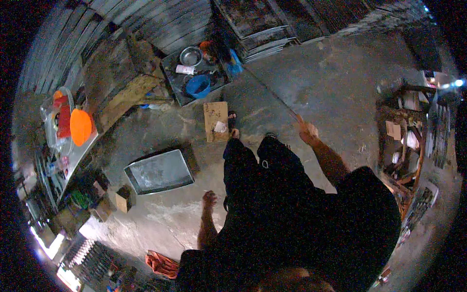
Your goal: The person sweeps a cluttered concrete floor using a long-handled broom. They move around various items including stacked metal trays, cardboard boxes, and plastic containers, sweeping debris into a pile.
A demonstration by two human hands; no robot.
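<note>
Right hand (307, 132): raised out ahead, to the right of the person's legs, fingers closed round the near end of a thin dark rod (272, 91). Rod slants up and leftward from the grip, across the concrete floor (335, 82); its far end comes close to a blue thing (235, 62) beside a low dark bench (176, 86). Whether rod and blue thing join: cannot tell.

Left hand (209, 198): hanging low at the person's left side, fingers apparently curled, well apart from the rod. Too small and dark to tell whether it holds anything.

On the dark bench: round metal bowl (191, 56), pale cylindrical container (185, 69) just below it, blue basin (198, 86) nearest the front edge.

Floor: flat cardboard piece (215, 114) just ahead of the feet, a white scrap (220, 127) on it. Shallow rectangular metal tray (160, 170) to the left, the large item nearest the left hand. Farther left, a bright orange disc (81, 127); lower down, a crumpled reddish cloth (162, 264).
</note>
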